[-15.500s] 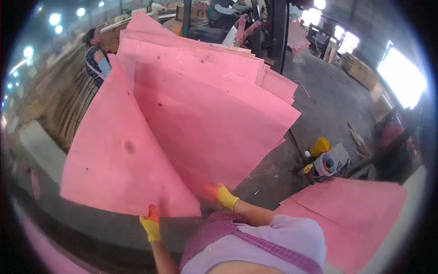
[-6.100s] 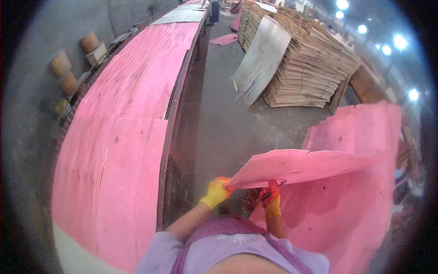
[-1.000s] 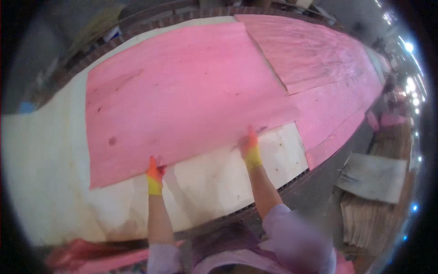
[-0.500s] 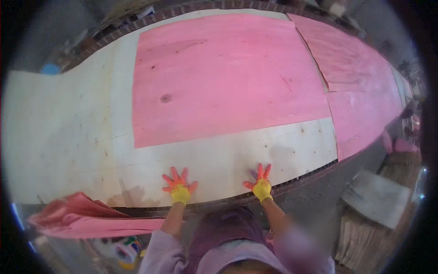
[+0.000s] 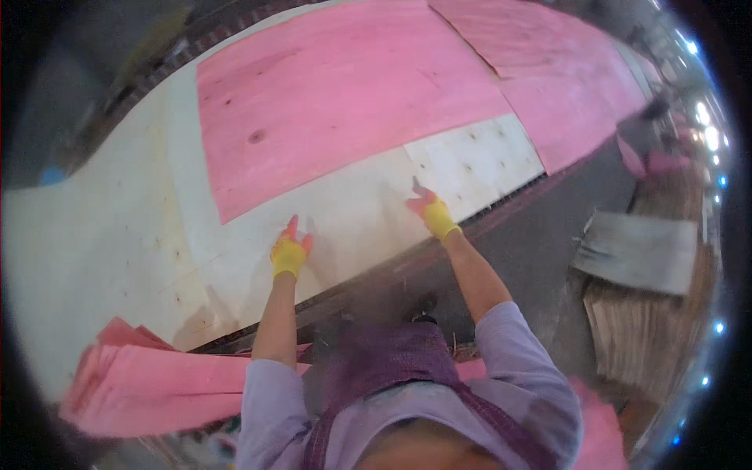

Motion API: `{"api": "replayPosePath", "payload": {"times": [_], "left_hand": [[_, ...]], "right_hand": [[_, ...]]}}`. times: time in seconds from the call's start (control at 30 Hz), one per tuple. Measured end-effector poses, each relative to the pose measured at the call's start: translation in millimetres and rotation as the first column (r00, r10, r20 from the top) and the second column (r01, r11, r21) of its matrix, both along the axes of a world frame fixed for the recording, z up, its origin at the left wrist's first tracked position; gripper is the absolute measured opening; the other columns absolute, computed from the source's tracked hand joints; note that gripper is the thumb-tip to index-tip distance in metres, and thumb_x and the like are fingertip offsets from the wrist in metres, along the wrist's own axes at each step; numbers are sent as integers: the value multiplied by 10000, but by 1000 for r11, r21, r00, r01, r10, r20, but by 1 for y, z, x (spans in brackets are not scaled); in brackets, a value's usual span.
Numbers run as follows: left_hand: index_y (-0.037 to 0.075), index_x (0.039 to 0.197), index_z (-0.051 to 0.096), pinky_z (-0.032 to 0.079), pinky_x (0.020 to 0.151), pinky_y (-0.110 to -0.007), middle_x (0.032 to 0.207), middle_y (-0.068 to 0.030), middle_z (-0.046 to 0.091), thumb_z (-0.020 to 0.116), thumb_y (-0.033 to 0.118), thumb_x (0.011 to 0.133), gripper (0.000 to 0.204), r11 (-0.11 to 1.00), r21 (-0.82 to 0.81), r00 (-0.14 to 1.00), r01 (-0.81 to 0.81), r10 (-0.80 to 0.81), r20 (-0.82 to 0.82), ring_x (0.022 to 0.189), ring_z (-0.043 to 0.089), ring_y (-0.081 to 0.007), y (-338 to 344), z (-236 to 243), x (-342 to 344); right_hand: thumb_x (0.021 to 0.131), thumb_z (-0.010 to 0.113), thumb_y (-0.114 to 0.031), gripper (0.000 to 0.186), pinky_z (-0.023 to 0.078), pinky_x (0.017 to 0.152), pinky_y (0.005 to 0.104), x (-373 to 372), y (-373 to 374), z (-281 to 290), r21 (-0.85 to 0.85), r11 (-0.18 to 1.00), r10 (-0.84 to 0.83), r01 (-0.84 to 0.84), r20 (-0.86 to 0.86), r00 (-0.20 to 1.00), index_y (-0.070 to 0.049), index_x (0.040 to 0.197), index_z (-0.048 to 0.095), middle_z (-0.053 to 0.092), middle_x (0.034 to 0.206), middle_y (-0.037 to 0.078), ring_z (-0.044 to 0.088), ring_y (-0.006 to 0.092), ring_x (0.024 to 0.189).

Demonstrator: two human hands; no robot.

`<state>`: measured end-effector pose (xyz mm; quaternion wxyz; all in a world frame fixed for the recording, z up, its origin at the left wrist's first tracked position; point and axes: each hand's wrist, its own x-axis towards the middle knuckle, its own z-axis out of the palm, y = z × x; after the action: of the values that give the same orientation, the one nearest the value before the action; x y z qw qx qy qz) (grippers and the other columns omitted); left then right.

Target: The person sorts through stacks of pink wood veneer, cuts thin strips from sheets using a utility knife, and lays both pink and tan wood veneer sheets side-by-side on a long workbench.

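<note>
Both my hands wear yellow gloves with red fingertips. My left hand (image 5: 291,247) is over a long surface of pale wooden sheets (image 5: 141,227), fingers apart and holding nothing. My right hand (image 5: 429,207), further right, is open too, with one dark, greyish finger; I cannot tell whether either touches the surface. Beyond my hands lies a large pink sheet (image 5: 345,86) with knots, its near edge leaving a pale strip bare. A second pink sheet (image 5: 580,110) adjoins it on the right, with a narrow dark seam at the upper part.
Folded pink sheets (image 5: 157,380) hang low at the left, below the bench's edge. At the right, a dark floor (image 5: 509,251) runs between the bench and stacks of rough veneer (image 5: 634,333), topped by a grey sheet (image 5: 633,252). Bricks (image 5: 192,47) line the far side.
About a second ago my hands were on the pink sheet's near edge; since then they let go and spread. Now they sit a little higher in view, fingers less spread, and the view has turned.
</note>
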<state>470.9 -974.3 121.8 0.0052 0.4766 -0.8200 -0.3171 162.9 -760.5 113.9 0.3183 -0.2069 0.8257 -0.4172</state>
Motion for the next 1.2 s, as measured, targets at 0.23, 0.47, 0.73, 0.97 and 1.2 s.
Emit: {"api": "replayPosePath", "payload": {"times": [0.23,0.47,0.73,0.97,1.2], "left_hand": [[344,1382,361,331,1013,-523,1430,-133,354,611,447,782,658,920,55,916,387,-391,96,1315,297,-399,173,5,-99],[436,1360,352,261,915,-744,1520,-42,154,568,498,804,600,847,-31,794,530,-483,370,1346,123,-471,211,-12,-197],[484,1357,321,260,902,-754,1532,-18,87,531,524,825,574,877,65,759,476,-447,474,1330,115,-500,215,31,-242],[472,1336,359,280,872,-759,1514,-28,153,576,527,790,590,918,-1,823,396,-354,444,1313,159,-486,207,15,-255],[168,1305,421,467,783,-442,1100,-83,576,686,392,765,642,811,425,555,-401,584,-592,989,548,-264,111,-158,-258]], "right_hand": [[740,711,-330,512,393,471,275,100,199,-10,-4,1000,-1,2,174,985,-89,1168,567,625,800,16,499,109,532],[758,718,-272,494,351,426,257,117,362,39,207,798,-594,566,421,685,-51,1168,552,608,837,17,454,78,482],[770,702,-248,483,353,426,247,69,359,59,260,703,-705,662,381,598,-53,1182,543,604,836,28,442,84,456],[785,692,-251,474,328,404,251,-62,264,26,65,871,-451,486,498,741,-57,1191,541,613,841,33,431,82,451],[799,687,-235,465,331,393,247,-184,188,-38,-182,974,-24,134,505,863,-50,1197,533,615,857,34,434,90,438]]}}
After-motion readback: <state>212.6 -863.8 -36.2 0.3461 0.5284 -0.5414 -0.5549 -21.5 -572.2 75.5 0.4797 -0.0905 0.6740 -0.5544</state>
